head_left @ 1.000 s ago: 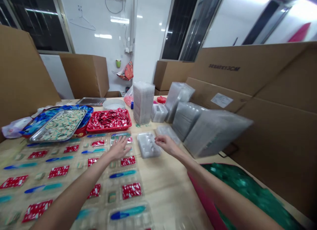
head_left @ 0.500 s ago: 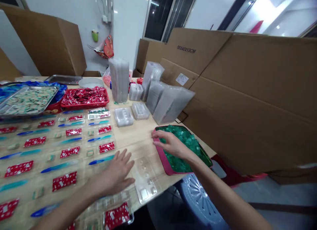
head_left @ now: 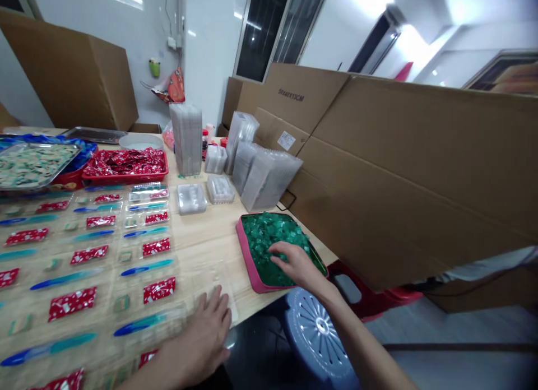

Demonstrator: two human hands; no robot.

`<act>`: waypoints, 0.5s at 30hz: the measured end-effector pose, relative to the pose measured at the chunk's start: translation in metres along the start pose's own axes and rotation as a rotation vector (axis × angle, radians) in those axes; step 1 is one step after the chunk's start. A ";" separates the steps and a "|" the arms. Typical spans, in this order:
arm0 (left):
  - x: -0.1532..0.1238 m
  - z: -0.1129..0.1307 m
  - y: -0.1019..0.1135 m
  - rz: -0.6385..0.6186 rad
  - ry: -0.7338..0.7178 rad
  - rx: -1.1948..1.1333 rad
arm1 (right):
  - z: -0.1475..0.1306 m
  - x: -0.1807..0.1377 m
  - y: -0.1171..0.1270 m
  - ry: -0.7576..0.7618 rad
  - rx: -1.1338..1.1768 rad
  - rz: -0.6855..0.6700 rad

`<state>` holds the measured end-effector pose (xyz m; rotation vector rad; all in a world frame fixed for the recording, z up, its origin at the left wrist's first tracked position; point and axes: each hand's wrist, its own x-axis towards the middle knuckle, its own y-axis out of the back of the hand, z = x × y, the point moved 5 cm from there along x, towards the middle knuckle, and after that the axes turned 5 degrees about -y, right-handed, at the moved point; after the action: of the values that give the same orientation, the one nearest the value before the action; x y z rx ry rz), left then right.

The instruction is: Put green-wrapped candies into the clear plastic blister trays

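Note:
My left hand (head_left: 205, 329) lies palm down with its fingers spread, over the near end of a clear plastic blister tray (head_left: 210, 272) by the table's front edge. My right hand (head_left: 294, 262) hovers over or just touches a heap of small shiny green translucent pieces (head_left: 269, 233), its fingers bent and apart, with nothing visible between them. These pieces fill a pink-rimmed tray (head_left: 247, 261) at the table's right edge. To the left, rows of clear blister trays hold blue-and-teal pens or brushes (head_left: 147, 267), red patterned packets (head_left: 158, 289) and small pale green-striped blocks (head_left: 121, 303).
A red basket (head_left: 126, 177) of red packets and a metal tray (head_left: 33, 180) of small pale pieces stand at the back left. Stacks of clear plastic trays (head_left: 269, 177) stand ahead. A large cardboard box (head_left: 378, 171) walls the right; a blue stool (head_left: 319, 328) sits below.
My right hand has moved from the pink tray's left rim to above the green pieces. My left hand has come nearer and over the blister tray. The view has turned right.

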<state>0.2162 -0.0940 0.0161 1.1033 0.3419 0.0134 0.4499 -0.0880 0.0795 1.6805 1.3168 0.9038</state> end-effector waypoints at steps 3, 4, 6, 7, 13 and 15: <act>-0.003 -0.003 0.001 0.004 0.046 0.031 | -0.001 0.004 -0.021 0.046 -0.129 -0.059; -0.006 -0.002 -0.001 0.015 0.047 0.053 | -0.002 0.006 -0.028 0.064 -0.169 -0.082; -0.015 0.005 -0.007 0.079 0.002 0.103 | -0.003 0.008 -0.039 0.093 -0.235 -0.129; -0.022 0.010 -0.011 0.115 -0.040 0.128 | -0.002 0.008 -0.044 0.102 -0.259 -0.143; -0.051 0.015 -0.026 0.139 -0.117 0.276 | 0.021 0.018 -0.065 0.150 -0.336 -0.139; -0.052 0.005 -0.028 0.119 -0.064 0.288 | 0.022 0.020 -0.067 0.148 -0.333 -0.150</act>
<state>0.1641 -0.1209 0.0072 1.4052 0.2242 0.0347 0.4464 -0.0627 0.0106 1.2630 1.2881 1.1062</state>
